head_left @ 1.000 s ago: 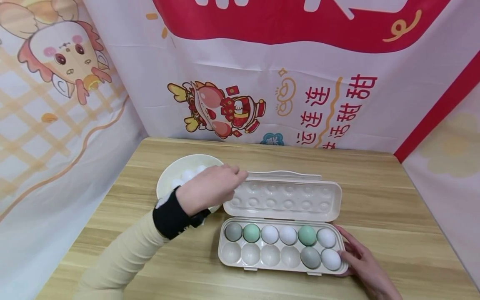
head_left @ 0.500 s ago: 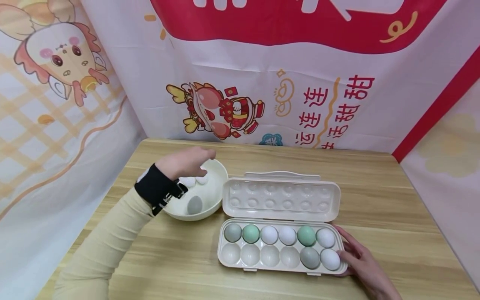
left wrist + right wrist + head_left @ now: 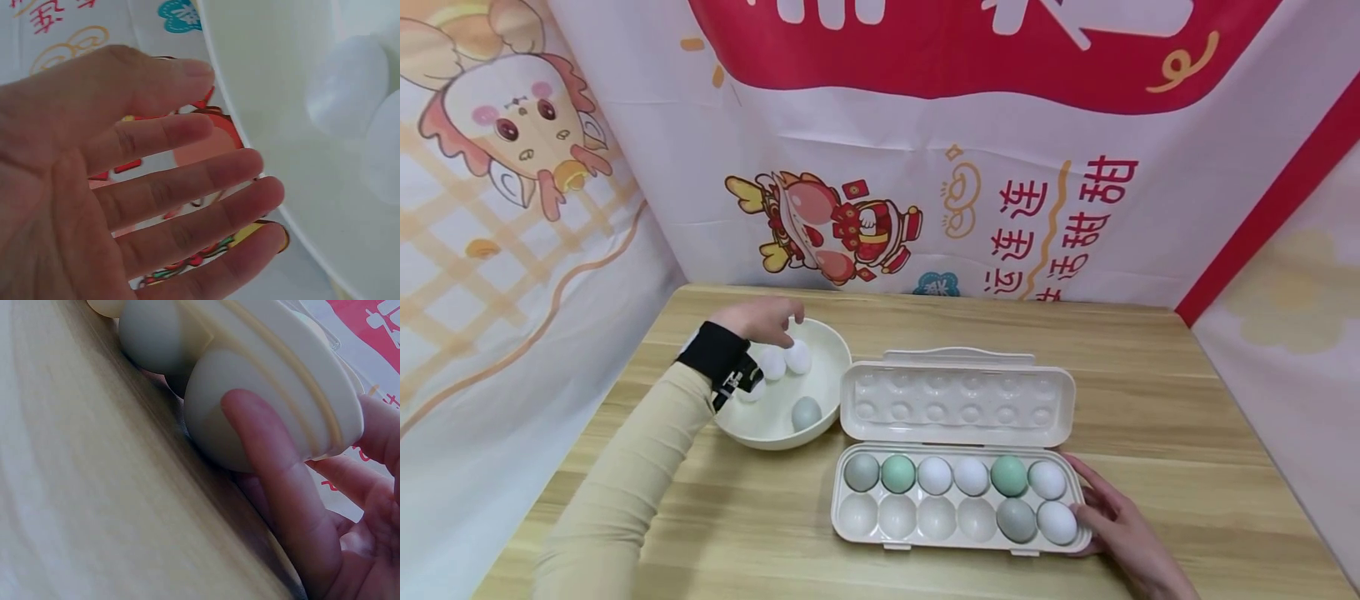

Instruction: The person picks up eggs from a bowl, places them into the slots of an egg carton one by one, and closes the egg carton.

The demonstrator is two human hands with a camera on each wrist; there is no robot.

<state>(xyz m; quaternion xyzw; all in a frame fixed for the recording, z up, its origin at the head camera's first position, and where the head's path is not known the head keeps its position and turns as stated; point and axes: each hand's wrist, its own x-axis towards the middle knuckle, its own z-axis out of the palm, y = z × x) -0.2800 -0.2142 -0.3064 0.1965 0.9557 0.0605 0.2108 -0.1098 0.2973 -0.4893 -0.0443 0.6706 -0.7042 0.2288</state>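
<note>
My left hand point(image 3: 760, 321) is over the back of a cream bowl point(image 3: 831, 375), just above the white eggs point(image 3: 797, 357) inside. In the left wrist view its fingers point(image 3: 206, 209) are extended, with nothing in the palm. A grey-green egg point(image 3: 807, 413) lies apart in the bowl's front. To the right, a white egg box point(image 3: 897, 518) lies with its lid point(image 3: 955, 435) folded back. White, green and grey eggs fill its back row; a grey and a white egg occupy the front row's right end. My right hand point(image 3: 1123, 529) grips the box's right end, thumb against its side.
The wood-grain table point(image 3: 1187, 400) carries the bowl and box. A printed cloth point(image 3: 985, 125) hangs behind its back edge, and another patterned cloth point(image 3: 535, 267) hangs along the left. Several front-row cups in the box hold no egg.
My left hand has moved left from beside the box lid to over the bowl, uncovering its eggs, and dipped lower. The right hand still holds the box; the head view has shifted slightly.
</note>
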